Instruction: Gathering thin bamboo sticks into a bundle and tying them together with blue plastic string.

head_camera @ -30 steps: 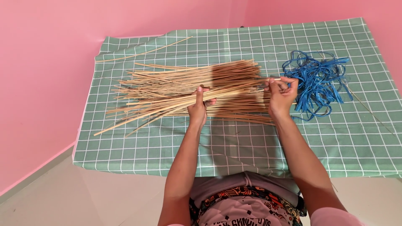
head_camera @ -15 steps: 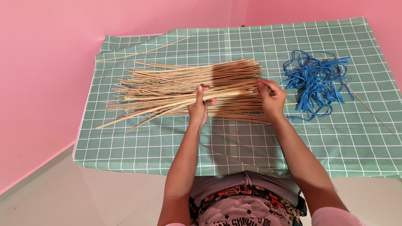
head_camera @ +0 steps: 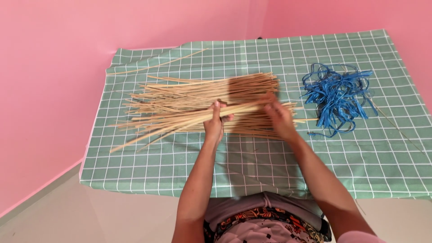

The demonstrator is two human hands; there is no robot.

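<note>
At frame bottom centre, person's torso, both forearms reaching up-frame over the tabletop [head_camera: 148, 175], which wears a green cloth with a white grid.

Left hand [head_camera: 214, 122], mid-frame: fingers closed around a small bundle of pale sticks [head_camera: 180, 123]. Bundle long axis runs lower left to upper right; far tips fan out low-left toward the cloth's left edge, near ends sit between the two hands. Bundle is tilted, crossing over the pile behind it.

Right hand [head_camera: 280, 118], just right of the left: palm down, fingers spread loosely on the right-hand ends of the sticks. Blurred, so can't tell if it pinches any; looks like resting contact, not a closed grip.

Behind both hands: main stick pile [head_camera: 202, 92], long axis roughly left-right across frame centre, ends ragged on the left, squarer on the right. Arms cast a shadow across the right part of the pile.

Right of the pile, apart from it: tangle of blue strips [head_camera: 337, 94], nearest to the right hand but not touched.

Far upper left of the cloth: single loose stick [head_camera: 157, 65], lying diagonal, well apart from the pile.

Beyond: pink walls [head_camera: 90, 27], meeting in a corner at top of frame.
</note>
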